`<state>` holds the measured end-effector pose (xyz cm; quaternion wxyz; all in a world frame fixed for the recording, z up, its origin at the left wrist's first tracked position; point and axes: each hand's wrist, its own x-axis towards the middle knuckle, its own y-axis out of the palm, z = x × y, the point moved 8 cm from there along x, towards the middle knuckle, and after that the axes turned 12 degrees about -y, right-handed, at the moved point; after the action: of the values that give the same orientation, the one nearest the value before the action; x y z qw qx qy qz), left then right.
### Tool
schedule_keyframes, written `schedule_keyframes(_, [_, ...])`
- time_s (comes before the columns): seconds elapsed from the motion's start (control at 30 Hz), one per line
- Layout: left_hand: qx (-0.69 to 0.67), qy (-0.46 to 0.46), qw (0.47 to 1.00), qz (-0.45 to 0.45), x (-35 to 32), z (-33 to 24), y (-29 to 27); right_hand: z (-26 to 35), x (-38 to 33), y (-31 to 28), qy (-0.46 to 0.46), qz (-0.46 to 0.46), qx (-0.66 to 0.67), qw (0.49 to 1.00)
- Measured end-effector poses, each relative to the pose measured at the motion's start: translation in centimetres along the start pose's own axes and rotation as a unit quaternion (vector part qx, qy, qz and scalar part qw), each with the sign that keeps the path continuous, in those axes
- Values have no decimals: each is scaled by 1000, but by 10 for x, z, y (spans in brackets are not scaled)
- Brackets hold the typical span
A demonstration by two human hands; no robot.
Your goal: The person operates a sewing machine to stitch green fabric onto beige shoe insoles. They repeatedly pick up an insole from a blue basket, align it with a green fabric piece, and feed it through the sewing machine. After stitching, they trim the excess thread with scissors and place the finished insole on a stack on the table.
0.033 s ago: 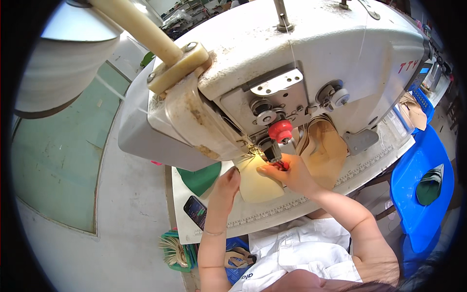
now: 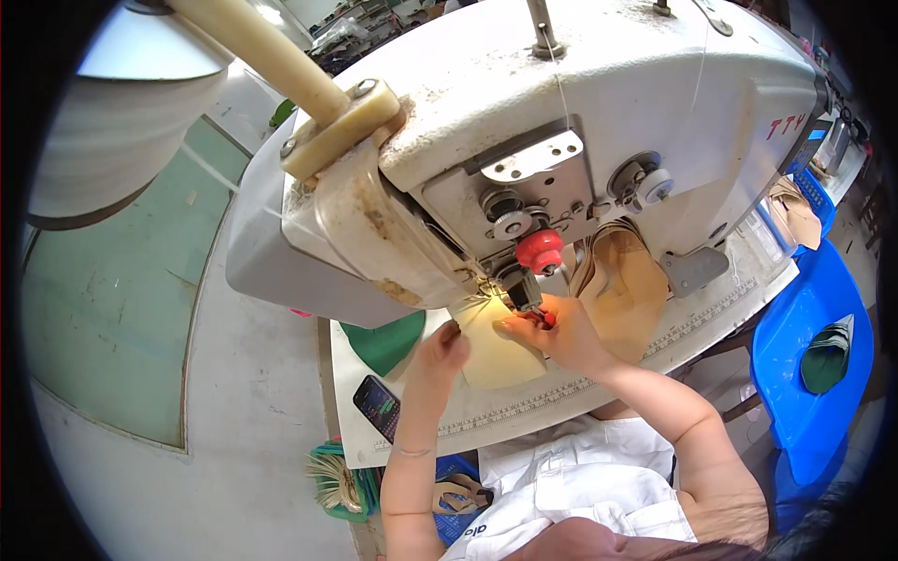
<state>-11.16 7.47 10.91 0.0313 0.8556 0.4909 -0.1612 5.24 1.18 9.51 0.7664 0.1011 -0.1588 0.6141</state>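
Note:
A pale cream sheet piece point(image 2: 500, 355) lies under the needle area of a white sewing machine point(image 2: 374, 206), lit by the machine's lamp. My left hand point(image 2: 438, 360) is closed at the piece's left edge, fingertips pinched together; a small dark spot shows at them, too small to name. My right hand point(image 2: 571, 341) is on the right side of the piece, its thumb on the surface and its fingers curled round a small red thing point(image 2: 546, 319), mostly hidden. Right of that hand, tan shaped pieces point(image 2: 622, 290) lean in a stack. A green piece point(image 2: 383, 344) lies left of my left hand.
A phone point(image 2: 377, 409) lies on the white table point(image 2: 580, 388) near its left corner. At right hangs a blue plastic tray point(image 2: 776, 365) holding a dark green piece point(image 2: 827, 355). A thread cone point(image 2: 122, 131) stands upper left. Bundled pieces point(image 2: 337, 481) sit below the table's left edge.
My left hand has turned slightly and shifted a little to the right, its fingers now blurred. My right hand and the cream piece look nearly the same.

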Motion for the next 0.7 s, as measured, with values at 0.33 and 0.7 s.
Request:
schedule_keyframes(0.33, [-79,9,997,-19,26,5,-5,4,-4,2,12,6,42,999])
schedule_keyframes(0.7, [-420,-90,898,94,2,6,17,-4,-1,3,60,9,91,994])
